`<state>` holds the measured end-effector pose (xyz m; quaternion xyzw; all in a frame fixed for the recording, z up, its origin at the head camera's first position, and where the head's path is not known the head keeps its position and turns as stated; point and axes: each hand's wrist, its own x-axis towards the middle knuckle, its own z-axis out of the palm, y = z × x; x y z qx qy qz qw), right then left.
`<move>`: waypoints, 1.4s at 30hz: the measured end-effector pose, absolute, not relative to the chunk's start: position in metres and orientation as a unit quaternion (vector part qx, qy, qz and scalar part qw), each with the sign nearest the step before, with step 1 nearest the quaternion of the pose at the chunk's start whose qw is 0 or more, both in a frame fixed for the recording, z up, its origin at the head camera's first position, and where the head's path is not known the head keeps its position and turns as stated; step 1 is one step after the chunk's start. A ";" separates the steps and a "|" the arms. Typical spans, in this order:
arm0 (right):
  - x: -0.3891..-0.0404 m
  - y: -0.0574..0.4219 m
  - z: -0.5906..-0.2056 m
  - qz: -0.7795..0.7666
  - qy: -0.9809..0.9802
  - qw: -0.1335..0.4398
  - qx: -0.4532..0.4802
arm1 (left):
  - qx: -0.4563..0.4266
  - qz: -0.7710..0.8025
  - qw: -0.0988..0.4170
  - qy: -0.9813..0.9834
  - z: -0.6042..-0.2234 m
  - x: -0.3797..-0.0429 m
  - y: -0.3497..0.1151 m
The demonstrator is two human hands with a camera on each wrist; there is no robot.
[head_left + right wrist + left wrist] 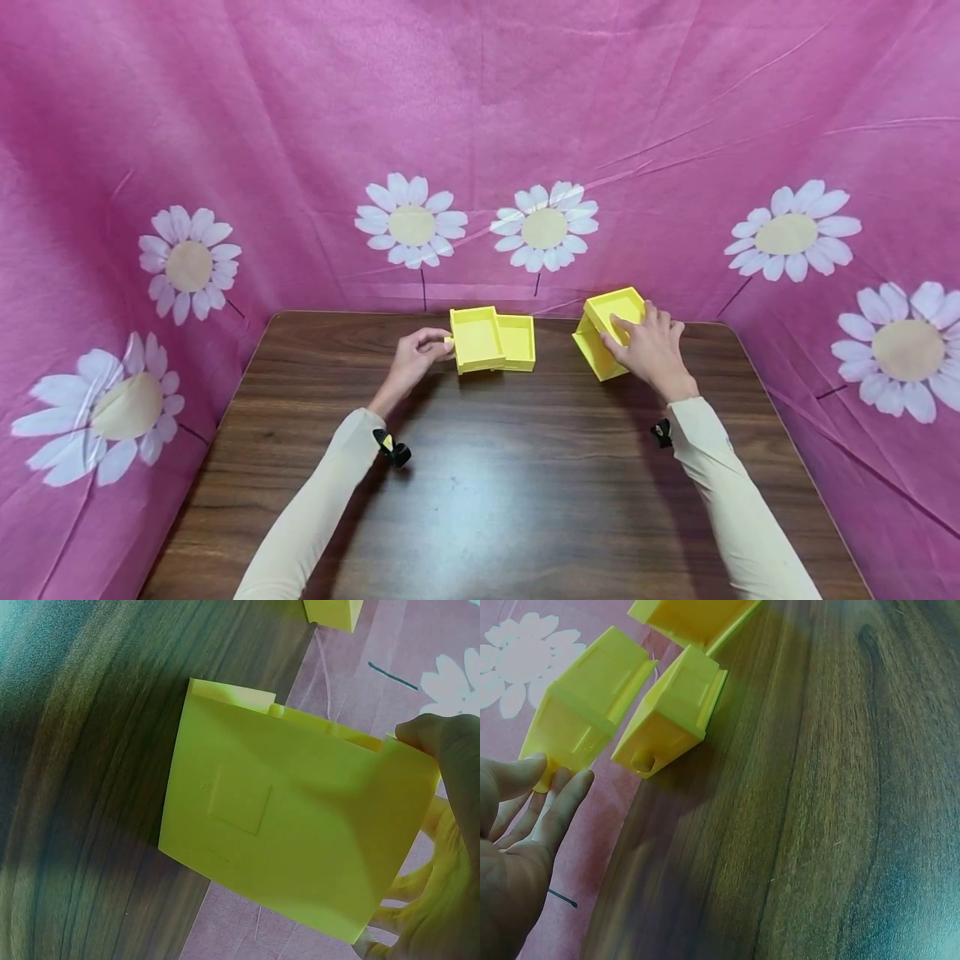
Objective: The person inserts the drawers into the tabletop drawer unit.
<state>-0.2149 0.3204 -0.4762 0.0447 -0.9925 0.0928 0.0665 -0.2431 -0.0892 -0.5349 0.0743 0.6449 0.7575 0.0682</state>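
Note:
My left hand point(412, 364) pinches the round knob point(549, 772) of a small yellow drawer point(477, 336) between thumb and fingers. The drawer is raised, its open top facing up, and in the head view it overlaps a second yellow drawer point(521, 340). That one stands on the table with its own knob point(643, 761) towards the left. Over on the right, my right hand point(654, 348) grips a yellow box-shaped case point(262, 817), thumb on one edge and fingers round the far side. The case is tilted, and a flat side panel fills much of the right wrist view.
A brown wood-grain table point(480, 500) lies under both hands, its back edge close behind the yellow pieces. Pink cloth point(480, 100) with white daisies hangs behind and along both sides. A black band point(393, 448) with a small camera is on the left wrist.

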 end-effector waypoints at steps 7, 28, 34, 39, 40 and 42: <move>-0.215 0.320 -0.478 0.091 -0.992 0.071 0.044 | 0.072 0.757 0.073 0.645 -0.536 -0.242 -0.085; -0.216 0.319 -0.481 0.092 -0.992 0.081 0.034 | 0.089 0.765 0.075 0.634 -0.534 -0.240 -0.070; -0.215 0.318 -0.479 0.093 -0.992 0.083 0.036 | 0.091 0.754 0.068 0.647 -0.534 -0.239 -0.061; -0.213 0.319 -0.479 0.095 -0.991 0.084 0.040 | 0.091 0.748 0.072 0.654 -0.534 -0.233 -0.053; -0.213 0.319 -0.479 0.094 -0.991 0.084 0.040 | 0.091 0.748 0.074 0.653 -0.535 -0.232 -0.051; -0.213 0.320 -0.479 0.095 -0.991 0.083 0.040 | 0.087 0.750 0.077 0.651 -0.535 -0.230 -0.049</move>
